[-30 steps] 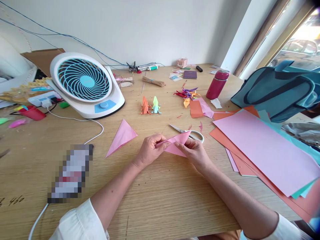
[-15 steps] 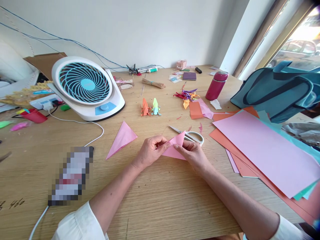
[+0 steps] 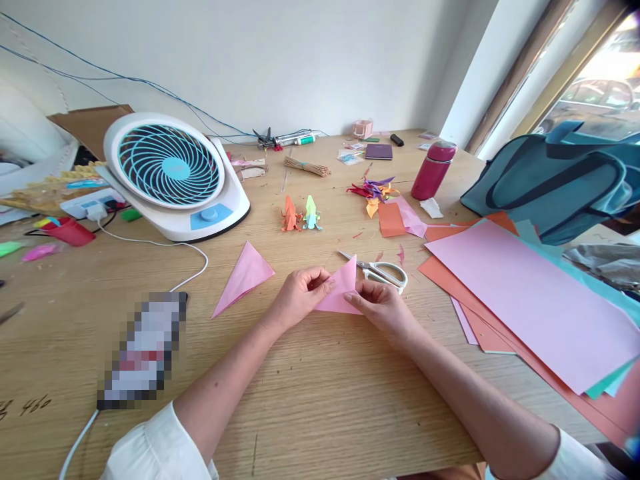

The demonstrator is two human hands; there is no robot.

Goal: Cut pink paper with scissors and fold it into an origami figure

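Note:
Between my two hands is a sheet of pink paper (image 3: 343, 285), folded, with one corner pointing up. My left hand (image 3: 303, 293) pinches its left edge between thumb and fingers. On the right side, my right hand (image 3: 383, 305) grips the paper with the thumb on top; the fingers behind it are partly hidden. Just beyond the right hand lie white-handled scissors (image 3: 389, 273), their blades pointing left. To the left of my hands, a folded pink paper triangle (image 3: 245, 277) rests on the table.
Small orange (image 3: 289, 215) and green folded paper figures (image 3: 311, 213) stand further back. A fan (image 3: 173, 167) and a blurred-out device (image 3: 143, 353) are at left. Pink paper sheets (image 3: 535, 300), a red bottle (image 3: 434, 171) and a teal bag (image 3: 545, 180) are at right.
The pink paper has shifted slightly left in my hands and its upright corner has moved left. My left fingers have straightened a little, and more of the scissors' handle shows.

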